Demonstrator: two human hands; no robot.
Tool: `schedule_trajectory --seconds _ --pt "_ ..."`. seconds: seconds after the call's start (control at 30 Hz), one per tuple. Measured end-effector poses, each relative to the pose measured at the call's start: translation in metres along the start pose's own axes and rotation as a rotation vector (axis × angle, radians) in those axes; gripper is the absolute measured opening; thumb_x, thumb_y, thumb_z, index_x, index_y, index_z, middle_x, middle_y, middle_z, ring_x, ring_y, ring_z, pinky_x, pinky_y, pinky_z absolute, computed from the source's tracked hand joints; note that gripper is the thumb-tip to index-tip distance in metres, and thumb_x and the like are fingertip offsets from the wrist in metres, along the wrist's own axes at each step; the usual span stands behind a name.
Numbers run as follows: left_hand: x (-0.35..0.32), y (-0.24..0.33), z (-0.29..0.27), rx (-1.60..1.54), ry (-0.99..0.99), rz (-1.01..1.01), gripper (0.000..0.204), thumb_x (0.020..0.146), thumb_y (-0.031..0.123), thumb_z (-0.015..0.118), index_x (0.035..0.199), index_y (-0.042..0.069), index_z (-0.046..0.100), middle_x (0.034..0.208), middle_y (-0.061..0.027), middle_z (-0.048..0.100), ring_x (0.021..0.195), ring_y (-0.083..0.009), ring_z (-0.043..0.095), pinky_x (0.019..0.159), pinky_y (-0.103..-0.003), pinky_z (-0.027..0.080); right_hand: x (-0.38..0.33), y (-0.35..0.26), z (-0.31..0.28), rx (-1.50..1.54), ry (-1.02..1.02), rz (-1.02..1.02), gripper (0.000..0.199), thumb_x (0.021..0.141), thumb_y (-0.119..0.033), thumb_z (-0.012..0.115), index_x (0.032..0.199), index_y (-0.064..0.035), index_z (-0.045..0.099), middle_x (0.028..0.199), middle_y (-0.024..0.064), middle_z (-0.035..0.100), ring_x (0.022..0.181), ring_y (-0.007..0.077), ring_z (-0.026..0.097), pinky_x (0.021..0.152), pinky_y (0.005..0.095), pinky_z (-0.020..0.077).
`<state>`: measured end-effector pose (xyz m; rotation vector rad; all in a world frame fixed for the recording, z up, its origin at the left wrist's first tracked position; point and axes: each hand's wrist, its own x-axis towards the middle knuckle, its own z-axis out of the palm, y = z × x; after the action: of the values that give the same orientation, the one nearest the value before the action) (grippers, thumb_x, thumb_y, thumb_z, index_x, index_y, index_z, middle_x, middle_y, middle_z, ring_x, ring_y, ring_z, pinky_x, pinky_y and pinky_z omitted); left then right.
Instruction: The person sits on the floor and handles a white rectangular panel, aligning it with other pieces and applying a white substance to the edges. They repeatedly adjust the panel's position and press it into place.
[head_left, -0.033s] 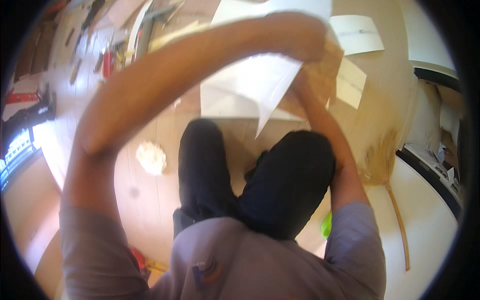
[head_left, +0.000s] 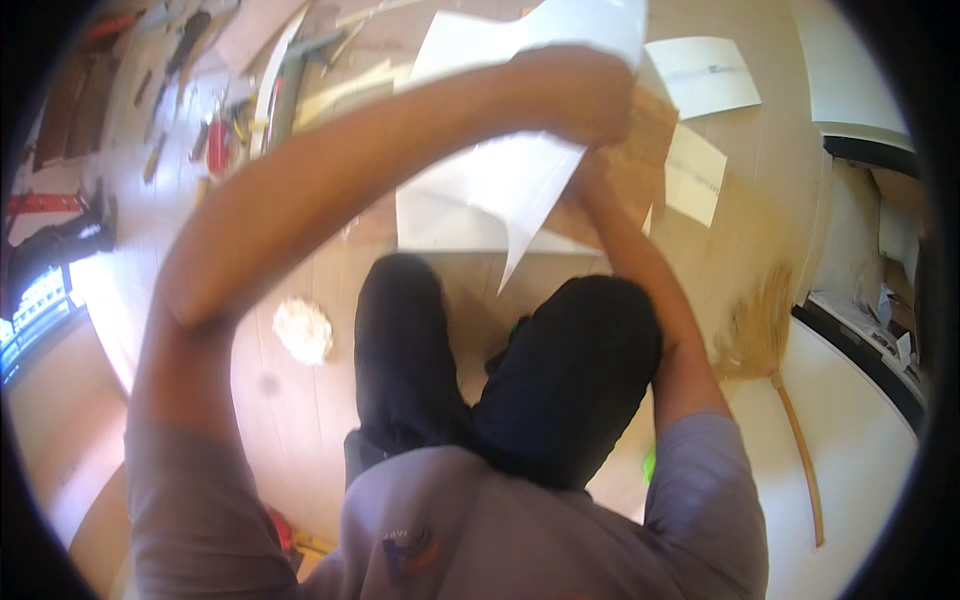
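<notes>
Nearest to me are my grey shirt [head_left: 500, 540] and my two dark-trousered knees [head_left: 500, 370], bent over a pale wooden floor [head_left: 300, 420]. I will place everything by those knees. Just left of them a crumpled ball of white paper [head_left: 303, 330] lies on the boards. To their right a straw broom [head_left: 765, 340] rests on the floor, its handle running back toward me beside a white panel [head_left: 860, 450].

Beyond the knees a white sheet [head_left: 520, 170] hangs in the air, one pointed corner dropping down toward them. My left hand [head_left: 575, 95] has come across from the left, the forearm sweeping over the whole view, and its fingers are closed around the upper part of that sheet. My right hand [head_left: 590, 175] reaches up from the right of the knees and meets the sheet and a piece of brown cardboard [head_left: 645, 150] just under the left hand. It is mostly hidden, so I cannot tell whether its fingers are curled or spread.

Further out, past the sheet and to the right, two more white papers [head_left: 705, 75] lie flat on the floor. Far beyond the knees to the left there is a scatter of tools [head_left: 215, 130] and wooden strips [head_left: 340, 85], too blurred to name singly.
</notes>
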<state>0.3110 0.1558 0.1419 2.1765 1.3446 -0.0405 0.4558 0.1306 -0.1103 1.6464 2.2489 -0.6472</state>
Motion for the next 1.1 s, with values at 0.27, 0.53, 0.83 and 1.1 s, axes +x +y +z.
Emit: schedule_trajectory --seconds 0.27,0.53,0.83,1.1 --pt "-0.002 0.038 -0.003 0.093 -0.022 -0.159 0.047 0.088 0.037 0.06 0.101 -0.007 0.065 0.106 -0.0295 0.065 0.104 -0.0431 0.063 0.094 -0.047 0.049 -0.007 0.014 0.011 -0.014 0.091 -0.021 0.103 0.079 -0.038 0.079 0.161 -0.0202 0.02 0.17 -0.0011 0.007 0.152 0.0469 0.012 0.092 0.0818 0.0389" --pt "0.028 0.011 -0.088 0.268 -0.25 -0.409 0.04 0.083 0.03 0.061 0.078 -0.01 0.069 0.065 -0.0192 0.068 0.061 -0.0283 0.068 0.057 -0.042 0.054 -0.004 0.012 -0.005 0.029 0.096 -0.117 0.11 0.07 -0.047 0.086 0.159 -0.0233 0.026 0.168 -0.0018 0.015 0.15 0.0443 0.02 0.09 0.0705 0.0498" --pt "-0.015 -0.007 -0.077 0.049 -0.136 -0.692 0.035 0.092 0.03 0.061 0.09 -0.004 0.07 0.074 -0.0137 0.069 0.063 -0.0217 0.068 0.06 -0.036 0.054 -0.007 0.035 -0.012 0.036 0.11 -0.083 0.099 0.073 -0.046 0.085 0.155 -0.0215 0.036 0.167 0.0007 0.02 0.15 0.0397 0.025 0.093 0.0681 0.0496" --pt "-0.073 -0.008 -0.072 -0.441 0.181 -0.57 0.035 0.093 0.025 0.063 0.079 -0.006 0.067 0.056 -0.0074 0.061 0.04 -0.0104 0.055 0.037 -0.024 0.041 0.008 0.059 -0.003 0.044 0.204 -0.176 0.084 0.082 -0.034 0.078 0.154 -0.0268 0.037 0.169 -0.0004 0.016 0.154 0.0217 0.021 0.111 0.0696 0.0288"
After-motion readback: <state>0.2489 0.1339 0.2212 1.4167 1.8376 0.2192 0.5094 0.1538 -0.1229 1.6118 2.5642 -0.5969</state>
